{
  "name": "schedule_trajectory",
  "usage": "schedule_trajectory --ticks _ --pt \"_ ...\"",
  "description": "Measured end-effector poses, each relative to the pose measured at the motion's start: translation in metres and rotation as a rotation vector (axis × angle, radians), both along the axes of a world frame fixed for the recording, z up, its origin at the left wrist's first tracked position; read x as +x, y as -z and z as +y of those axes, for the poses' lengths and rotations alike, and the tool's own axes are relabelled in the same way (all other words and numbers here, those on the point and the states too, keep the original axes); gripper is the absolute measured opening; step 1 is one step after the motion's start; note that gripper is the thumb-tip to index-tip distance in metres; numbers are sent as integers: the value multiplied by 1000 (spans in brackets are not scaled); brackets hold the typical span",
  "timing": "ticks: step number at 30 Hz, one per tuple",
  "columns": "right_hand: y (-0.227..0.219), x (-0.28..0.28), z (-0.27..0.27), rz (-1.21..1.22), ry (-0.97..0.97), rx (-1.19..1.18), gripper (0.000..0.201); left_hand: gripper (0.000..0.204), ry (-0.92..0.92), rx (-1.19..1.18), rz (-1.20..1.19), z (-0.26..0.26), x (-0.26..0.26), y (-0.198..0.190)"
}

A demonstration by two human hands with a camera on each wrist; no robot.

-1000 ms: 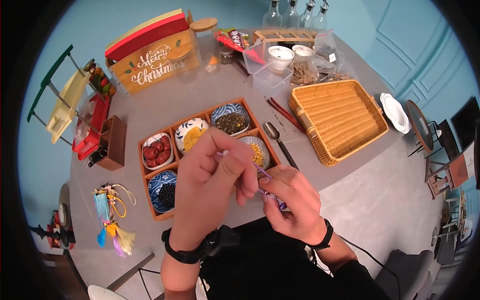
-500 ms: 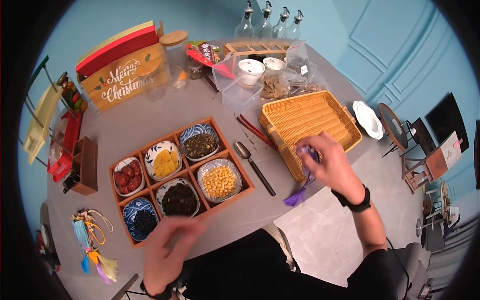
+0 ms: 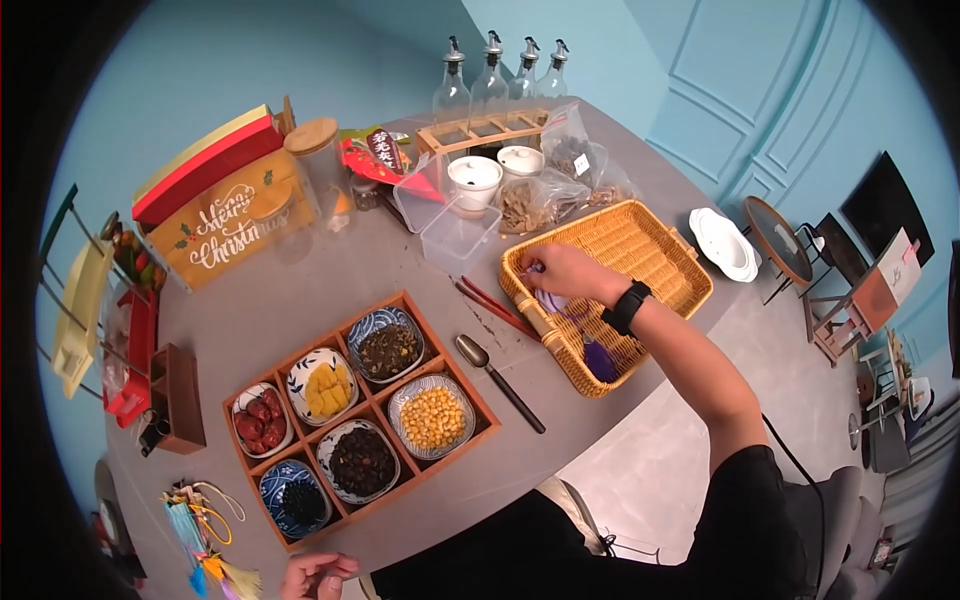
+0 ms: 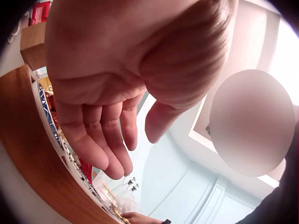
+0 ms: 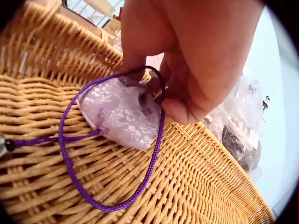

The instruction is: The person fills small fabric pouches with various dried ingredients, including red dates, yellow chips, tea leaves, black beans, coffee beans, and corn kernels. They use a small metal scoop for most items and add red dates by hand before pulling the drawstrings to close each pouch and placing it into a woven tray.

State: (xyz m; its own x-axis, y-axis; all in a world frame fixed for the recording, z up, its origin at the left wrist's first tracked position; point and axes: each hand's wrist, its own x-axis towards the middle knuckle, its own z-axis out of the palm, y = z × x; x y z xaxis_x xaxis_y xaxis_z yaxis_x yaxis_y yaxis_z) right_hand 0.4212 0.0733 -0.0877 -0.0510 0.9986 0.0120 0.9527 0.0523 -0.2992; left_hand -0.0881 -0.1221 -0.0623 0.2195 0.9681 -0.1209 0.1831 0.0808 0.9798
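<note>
Inside the wicker basket [image 3: 640, 250], at its left end, lies a light purple patterned pouch [image 5: 119, 112] with a purple cord [image 5: 100, 205]. My right hand [image 3: 570, 272] pinches the pouch's top edge between thumb and fingers; in the right wrist view the hand [image 5: 191, 51] comes from above. A dark purple tassel [image 3: 600, 362] rests at the basket's near end. My left hand [image 3: 318, 578] is at the table's front edge, holding nothing; in the left wrist view its fingers [image 4: 110, 135] hang loosely bent beside the wooden tray.
A divided wooden tray [image 3: 480, 425] with several filled dishes stands centre-left, a spoon [image 3: 500, 385] beside it. Colourful tassels [image 3: 205, 545] lie at the front left. Red tongs [image 3: 500, 312], a clear box [image 3: 455, 240] and bags [image 3: 545, 200] are near the basket.
My right hand has carried the pouch from in front of me rightward and down into the basket. My left hand has let go and drawn back toward the front edge. The view has shifted.
</note>
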Motion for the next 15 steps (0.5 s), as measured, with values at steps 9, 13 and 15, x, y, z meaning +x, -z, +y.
schedule_trajectory --ticks 9,13,15 --pt "-54 -24 -80 33 174 381 30 22 -369 -28 248 -21 -37 9" --pt "-63 -90 -144 326 193 340 20 19 -675 18 128 -28 -72 47" --pt "-53 -121 -163 539 293 195 17 13 -631 67 221 -19 -74 28"
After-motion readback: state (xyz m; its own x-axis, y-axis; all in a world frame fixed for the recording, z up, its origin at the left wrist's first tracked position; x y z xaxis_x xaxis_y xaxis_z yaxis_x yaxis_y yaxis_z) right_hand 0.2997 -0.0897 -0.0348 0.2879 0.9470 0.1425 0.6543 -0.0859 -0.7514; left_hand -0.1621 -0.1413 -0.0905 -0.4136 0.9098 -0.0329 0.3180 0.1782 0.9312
